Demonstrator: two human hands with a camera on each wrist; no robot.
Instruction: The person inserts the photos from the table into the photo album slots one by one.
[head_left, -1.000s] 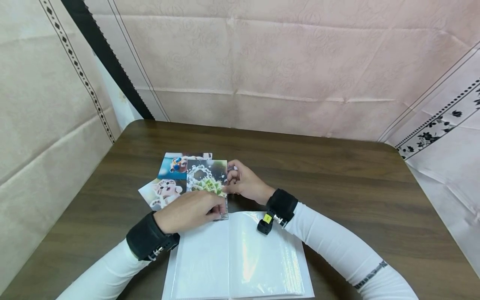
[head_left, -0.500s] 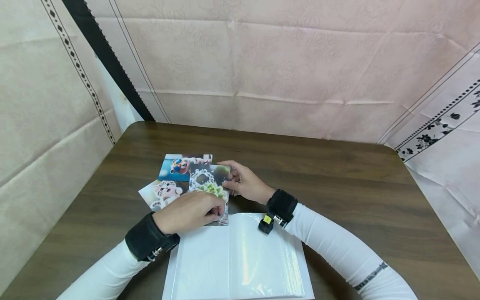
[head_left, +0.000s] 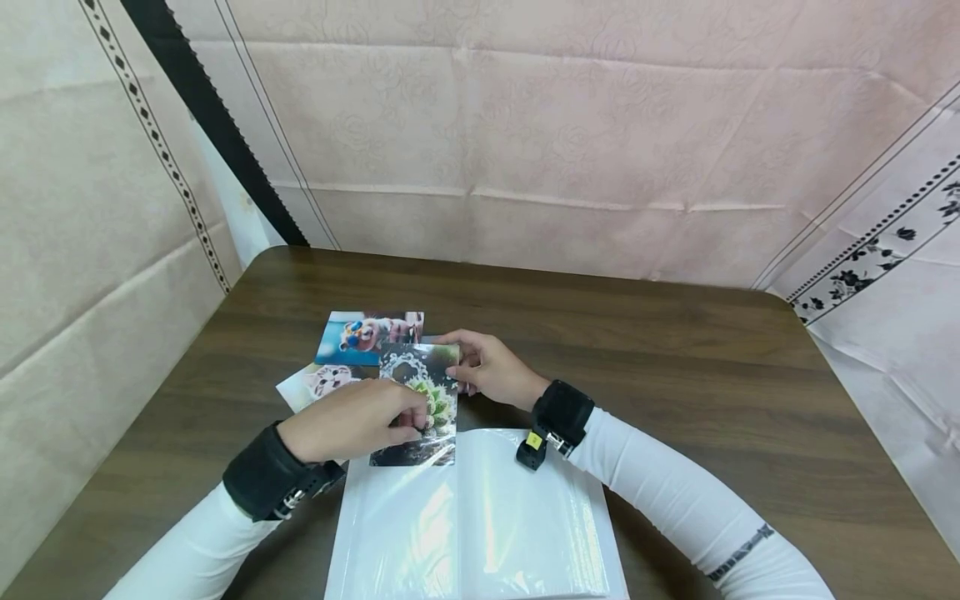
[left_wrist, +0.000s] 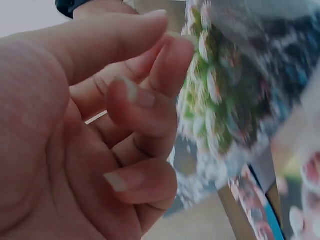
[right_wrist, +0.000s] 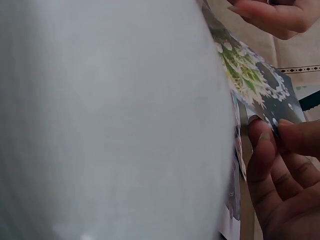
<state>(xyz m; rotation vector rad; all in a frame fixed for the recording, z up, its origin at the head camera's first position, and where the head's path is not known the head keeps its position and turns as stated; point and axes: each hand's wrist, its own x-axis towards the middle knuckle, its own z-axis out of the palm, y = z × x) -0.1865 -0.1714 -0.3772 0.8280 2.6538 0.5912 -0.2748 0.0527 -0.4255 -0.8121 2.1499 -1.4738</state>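
My right hand (head_left: 491,367) pinches the upper right edge of a photo print (head_left: 438,429), which shows a green succulent and white lace pattern. The photo's lower end overlaps the top of the left page of an open white photo album (head_left: 401,533) with clear plastic pages; whether it is inside the pocket I cannot tell. Over the photo's left side hovers my left hand (head_left: 356,421), fingers loosely curled. The left wrist view shows nothing between this hand's fingertips (left_wrist: 175,60), with the photo beyond them. In the right wrist view, a whitish surface (right_wrist: 115,120) hides much of the scene.
Two more prints lie behind and left of the held photo: a blue one with a toy-like figure (head_left: 345,337) and a pale one with a white animal (head_left: 330,379), partly covered by the left hand. Patterned cloth (head_left: 570,150) hangs beyond the brown wooden table (head_left: 675,358).
The succulent photo has moved toward me, its lower end now further over the album's left page. My left hand has drawn back left from its lower right part; the right hand keeps its grip.
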